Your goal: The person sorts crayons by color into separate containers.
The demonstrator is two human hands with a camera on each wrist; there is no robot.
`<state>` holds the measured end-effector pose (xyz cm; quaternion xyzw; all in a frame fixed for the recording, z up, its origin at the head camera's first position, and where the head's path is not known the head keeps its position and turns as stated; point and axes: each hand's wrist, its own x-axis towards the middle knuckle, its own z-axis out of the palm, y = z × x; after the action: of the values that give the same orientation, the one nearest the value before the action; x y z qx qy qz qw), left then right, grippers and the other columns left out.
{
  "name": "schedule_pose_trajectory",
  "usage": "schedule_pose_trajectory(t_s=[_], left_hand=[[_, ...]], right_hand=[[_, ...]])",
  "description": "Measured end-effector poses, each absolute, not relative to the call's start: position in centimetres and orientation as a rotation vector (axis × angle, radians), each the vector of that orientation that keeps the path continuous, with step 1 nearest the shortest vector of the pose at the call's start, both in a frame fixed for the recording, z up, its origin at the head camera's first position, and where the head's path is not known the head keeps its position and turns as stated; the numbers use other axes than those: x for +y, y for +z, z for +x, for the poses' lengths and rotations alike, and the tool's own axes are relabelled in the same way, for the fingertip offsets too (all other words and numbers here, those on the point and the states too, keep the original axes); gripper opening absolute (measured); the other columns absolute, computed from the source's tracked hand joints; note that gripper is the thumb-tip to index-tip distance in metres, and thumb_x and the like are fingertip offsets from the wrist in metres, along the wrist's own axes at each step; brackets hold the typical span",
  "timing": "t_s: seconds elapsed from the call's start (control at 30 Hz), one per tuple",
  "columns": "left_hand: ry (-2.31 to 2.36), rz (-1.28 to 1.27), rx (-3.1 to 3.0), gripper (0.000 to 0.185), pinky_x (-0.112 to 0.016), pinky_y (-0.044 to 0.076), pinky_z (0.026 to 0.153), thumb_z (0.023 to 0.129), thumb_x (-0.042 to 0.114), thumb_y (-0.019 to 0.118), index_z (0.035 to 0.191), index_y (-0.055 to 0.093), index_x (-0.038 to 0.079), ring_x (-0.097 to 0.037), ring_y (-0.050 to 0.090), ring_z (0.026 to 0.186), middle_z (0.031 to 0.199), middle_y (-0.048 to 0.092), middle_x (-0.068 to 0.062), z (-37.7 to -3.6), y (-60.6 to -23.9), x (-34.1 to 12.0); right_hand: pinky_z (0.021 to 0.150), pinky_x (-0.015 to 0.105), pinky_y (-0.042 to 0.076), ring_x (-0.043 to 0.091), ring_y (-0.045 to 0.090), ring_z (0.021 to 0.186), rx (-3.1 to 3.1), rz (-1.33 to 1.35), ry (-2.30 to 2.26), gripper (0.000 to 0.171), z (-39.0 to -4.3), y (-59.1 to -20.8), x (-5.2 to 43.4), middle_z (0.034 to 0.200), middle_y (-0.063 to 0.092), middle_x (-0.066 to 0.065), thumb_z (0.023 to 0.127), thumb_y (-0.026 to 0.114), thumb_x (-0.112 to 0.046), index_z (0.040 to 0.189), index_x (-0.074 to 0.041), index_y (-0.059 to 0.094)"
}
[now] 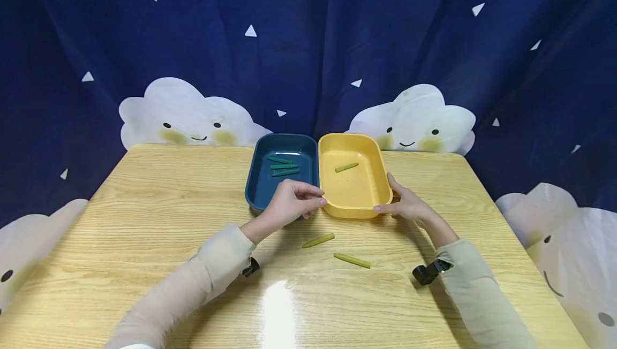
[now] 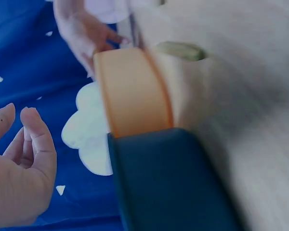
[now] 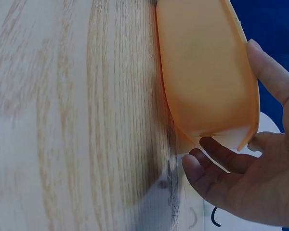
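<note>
My left hand (image 1: 295,199) hovers over the near right corner of the dark blue tray (image 1: 251,177), thumb and index finger slightly apart with nothing between them. Its fingertips overlap the near left corner of the yellow tray (image 1: 354,213). At that tray's near right corner, my right hand (image 1: 407,204) grips the wall, thumb on the front and fingers around the side. One yellow crayon (image 1: 346,167) lies inside the yellow tray. Three green crayons (image 1: 284,166) lie in the blue one. On the table in front are two more yellow crayons, one angled (image 1: 318,240) and one nearer me (image 1: 352,260).
The two trays stand side by side near the back of the wooden table (image 1: 144,220). A dark blue curtain (image 1: 299,44) with white clouds hangs right behind it. Each wrist wears a small black camera, the right one (image 1: 429,272) close over the tabletop.
</note>
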<state>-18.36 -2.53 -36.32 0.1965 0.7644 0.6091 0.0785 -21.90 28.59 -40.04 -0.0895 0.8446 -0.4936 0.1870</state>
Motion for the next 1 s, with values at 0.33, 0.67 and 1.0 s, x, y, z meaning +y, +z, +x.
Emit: schedule_pose_trajectory(t_s=[0.33,0.67,1.0], left_hand=[[1.633,0.639,2.333,0.025,-0.023,0.043,0.046,0.076,0.012,0.074,0.097,0.071,-0.001,-0.033,0.06,0.058,0.07,0.068,-0.007,-16.8,-38.9,-3.2],[1.383,0.718,2.41,0.031,-0.021,0.038,0.039,0.075,0.01,0.075,0.099,0.068,-0.007,-0.021,0.057,0.042,0.058,0.065,-0.011,-16.3,-41.5,-3.2],[1.151,0.673,2.558,0.024,-0.022,0.044,0.05,0.064,0.012,0.082,0.084,0.073,0.002,-0.007,0.053,0.05,0.065,0.066,-0.002,-16.5,-42.9,-3.3]], right_hand=[[0.078,0.032,0.043,0.038,0.043,0.116,2.4,-0.284,-1.375,0.107,-22.0,-40.2,28.8,0.14,0.029,0.026,0.079,0.072,-0.023,0.144,-0.011,-0.013],[0.075,0.038,0.045,0.035,0.045,0.112,2.399,-0.252,-1.37,0.108,-21.9,-40.0,28.6,0.141,0.028,0.026,0.079,0.072,-0.024,0.144,-0.014,-0.013],[0.077,0.033,0.043,0.036,0.044,0.115,2.388,-0.26,-1.384,0.107,-21.9,-40.2,28.6,0.139,0.031,0.026,0.079,0.072,-0.023,0.144,-0.013,-0.013]])
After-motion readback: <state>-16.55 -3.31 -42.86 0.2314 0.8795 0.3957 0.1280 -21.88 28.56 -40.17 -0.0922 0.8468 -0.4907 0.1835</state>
